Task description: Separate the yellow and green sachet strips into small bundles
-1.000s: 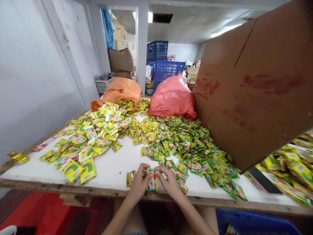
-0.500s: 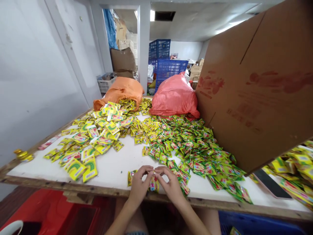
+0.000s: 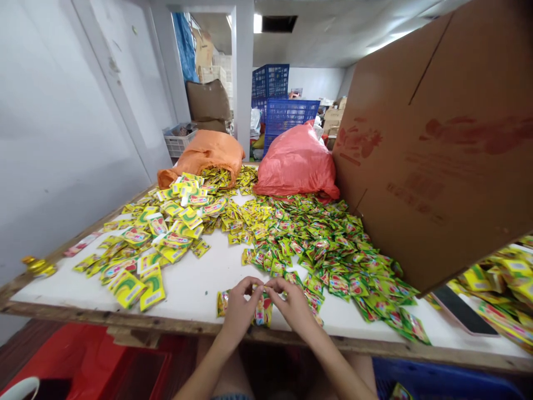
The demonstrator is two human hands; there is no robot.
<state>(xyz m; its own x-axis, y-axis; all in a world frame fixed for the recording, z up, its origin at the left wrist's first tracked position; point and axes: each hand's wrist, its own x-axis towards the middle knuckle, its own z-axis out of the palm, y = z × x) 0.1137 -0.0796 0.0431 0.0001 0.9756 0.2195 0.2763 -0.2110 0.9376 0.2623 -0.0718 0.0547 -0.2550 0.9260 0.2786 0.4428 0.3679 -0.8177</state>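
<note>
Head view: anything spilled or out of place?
The orange sack lies on its side, small packets spread from its mouth across the table. What looks like a phone sits among packets at right, odd there.

left hand (image 3: 241, 308) and right hand (image 3: 291, 305) pinch the top of a yellow packet (image 3: 263, 312) over the white table (image 3: 187, 286)

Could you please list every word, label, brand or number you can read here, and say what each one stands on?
No text can be read with certainty.
Packet between the left hand and right hand: coloured lettering, too small.
Yellow packets and green packets: lettering too small.
Carton: red printing, too blurred.
</note>
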